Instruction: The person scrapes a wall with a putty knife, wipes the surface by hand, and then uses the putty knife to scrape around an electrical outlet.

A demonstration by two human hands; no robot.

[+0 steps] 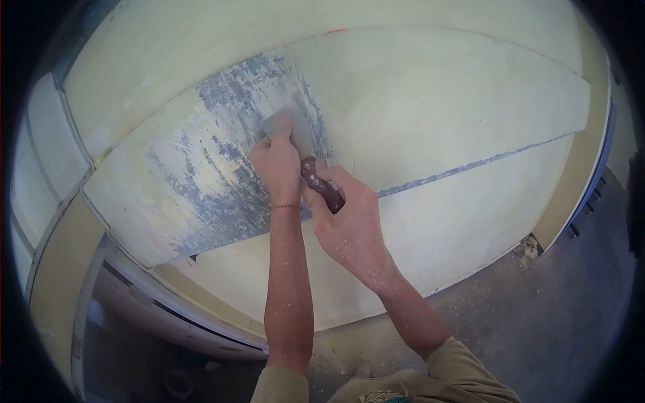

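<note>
A paint scraper (323, 187) with a brown, paint-flecked handle lies at a slant over the pale panel (430, 101), its wide blade against the surface. My right hand (354, 228), dusted with flakes, is wrapped round the handle. Closer to the blade, my left hand (277, 168) grips the scraper, one finger pressed along the flat metal. Beneath and left of the blade, the panel shows a scraped patch (222, 161) of streaky blue-grey, white and yellowish paint. The part of the blade under my left hand is hidden.
Cream paint covers the panel's right side, and a blue-grey strip (470, 163) runs along its lower edge. A grey floor (564, 302) with pale dust lies below right. White panelled boards (50, 154) stand at the left, above a dark recess (154, 349).
</note>
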